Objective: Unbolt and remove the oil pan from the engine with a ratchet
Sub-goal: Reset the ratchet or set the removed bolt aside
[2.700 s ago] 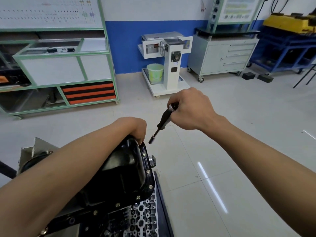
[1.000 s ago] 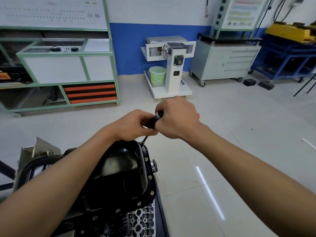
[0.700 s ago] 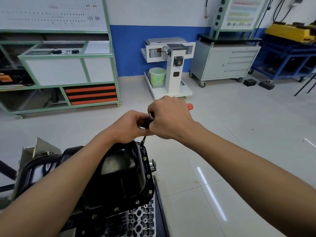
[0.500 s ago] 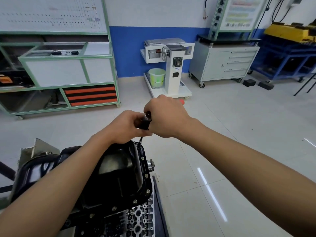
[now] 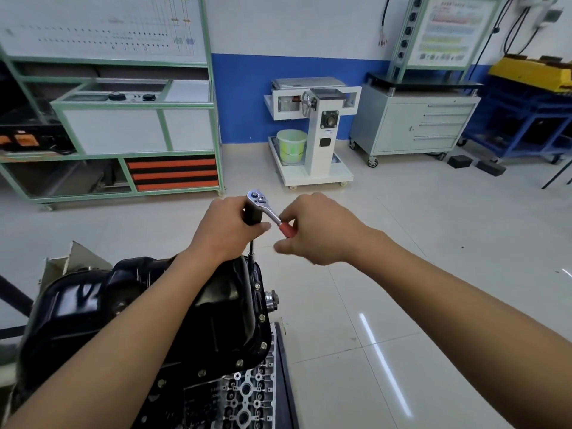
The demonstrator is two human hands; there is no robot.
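The black oil pan [image 5: 133,311] sits bolted on top of the engine [image 5: 238,397], with bolts along its right flange. A ratchet [image 5: 263,205] with a chrome head and red handle stands above the pan's far right corner on a thin black extension that reaches down to the flange. My left hand [image 5: 226,227] grips the black upper part of the extension just under the ratchet head. My right hand [image 5: 315,227] pinches the red handle with thumb and forefinger, its other fingers loosely curled.
A green-framed workbench [image 5: 123,131] stands at the back left. A white machine stand [image 5: 312,128] with a green bucket [image 5: 291,147] stands in the middle of the back wall. A grey drawer cabinet [image 5: 414,122] and blue racks [image 5: 526,119] stand at the right. Tiled floor [image 5: 402,274] lies right of the engine.
The ratchet head and red handle have come into view above my left hand. My right hand moved right, off the extension's top, to the red handle. The extension's tip reached the flange.
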